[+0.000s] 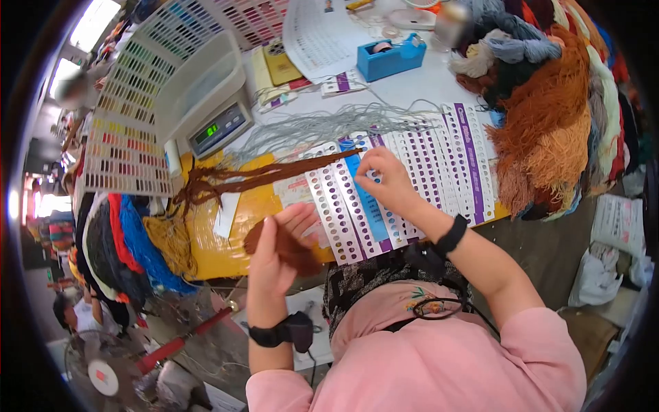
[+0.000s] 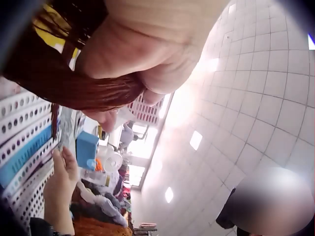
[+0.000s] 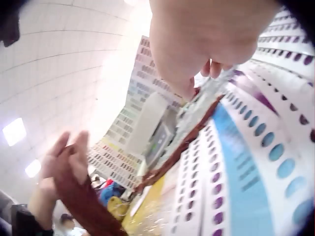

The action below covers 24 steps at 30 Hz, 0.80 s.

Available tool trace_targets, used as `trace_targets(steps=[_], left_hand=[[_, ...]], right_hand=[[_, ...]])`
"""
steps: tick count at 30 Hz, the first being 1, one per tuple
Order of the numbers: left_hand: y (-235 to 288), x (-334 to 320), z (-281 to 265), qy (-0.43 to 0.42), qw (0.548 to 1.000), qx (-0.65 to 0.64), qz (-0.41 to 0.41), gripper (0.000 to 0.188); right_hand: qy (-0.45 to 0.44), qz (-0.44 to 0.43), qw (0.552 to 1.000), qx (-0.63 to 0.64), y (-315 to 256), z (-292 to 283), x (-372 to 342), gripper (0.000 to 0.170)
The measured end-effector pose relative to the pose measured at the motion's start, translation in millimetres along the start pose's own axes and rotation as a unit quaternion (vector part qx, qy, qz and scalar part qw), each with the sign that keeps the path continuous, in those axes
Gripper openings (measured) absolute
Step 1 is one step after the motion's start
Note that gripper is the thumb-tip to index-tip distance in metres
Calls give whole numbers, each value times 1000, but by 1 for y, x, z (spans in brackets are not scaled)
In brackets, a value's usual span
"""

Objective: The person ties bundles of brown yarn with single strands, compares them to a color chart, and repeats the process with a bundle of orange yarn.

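Observation:
Over my left hand (image 1: 274, 250) hangs a hank of reddish-brown yarn (image 2: 74, 91), gripped between thumb and fingers above the table's front edge. My right hand (image 1: 391, 182) is curled over the punched thread cards (image 1: 432, 172), thumb and forefinger brought together. A small reddish-brown bit of yarn (image 3: 196, 92) shows at those fingertips in the right wrist view; most of the pinch is hidden. Close by lies the tip of a long brown yarn bundle (image 1: 274, 168), which stretches left across the table. Beneath it, a blue strip (image 1: 364, 196) crosses the cards.
A digital scale (image 1: 220, 130) with a white tray stands at back left, before a colour chart (image 1: 130, 103). Loose grey threads (image 1: 322, 123) spread behind the cards. A blue tape dispenser (image 1: 391, 58) sits at the back. Heaped yarn hanks (image 1: 549, 123) fill the right side.

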State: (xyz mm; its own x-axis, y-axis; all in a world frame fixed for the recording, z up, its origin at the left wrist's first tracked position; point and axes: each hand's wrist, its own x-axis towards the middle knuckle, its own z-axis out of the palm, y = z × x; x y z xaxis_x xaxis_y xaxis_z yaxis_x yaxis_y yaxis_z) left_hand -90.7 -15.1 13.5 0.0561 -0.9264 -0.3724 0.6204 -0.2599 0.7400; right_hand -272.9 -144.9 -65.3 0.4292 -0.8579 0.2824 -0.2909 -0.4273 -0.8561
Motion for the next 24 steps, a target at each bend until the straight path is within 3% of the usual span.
trace_targets(steps=[1,2,4,8,12,13,19,24], left_hand=[[-7,2,6,-29,999,-20,14,50],[-11,1,15,-27,999,-46,13,51],[-20,3,25,-34,998,-61,-1,53],[-28,-3,20,-141,988,-65,9,56],[-34,-15,27,-18,998,-57,23,41],[-40,-15,28,6,997,40,71,30],[-36,-19,40,5,995,-76,67,20],[-40,-22,36,-26,991,-123,48,22]], right_hand=[[-50,87,987,126,-27,-1,-4,8],[-84,121,960,237,-38,6,-11,6],[-164,254,837,456,-90,-3,-14,5],[-197,277,832,439,-91,5,-27,7],[-172,279,824,462,-90,-3,-35,8],[-171,280,827,456,-92,-5,-37,8],[-184,303,779,517,-106,-19,-40,12],[-191,294,794,496,-106,-18,-44,13]])
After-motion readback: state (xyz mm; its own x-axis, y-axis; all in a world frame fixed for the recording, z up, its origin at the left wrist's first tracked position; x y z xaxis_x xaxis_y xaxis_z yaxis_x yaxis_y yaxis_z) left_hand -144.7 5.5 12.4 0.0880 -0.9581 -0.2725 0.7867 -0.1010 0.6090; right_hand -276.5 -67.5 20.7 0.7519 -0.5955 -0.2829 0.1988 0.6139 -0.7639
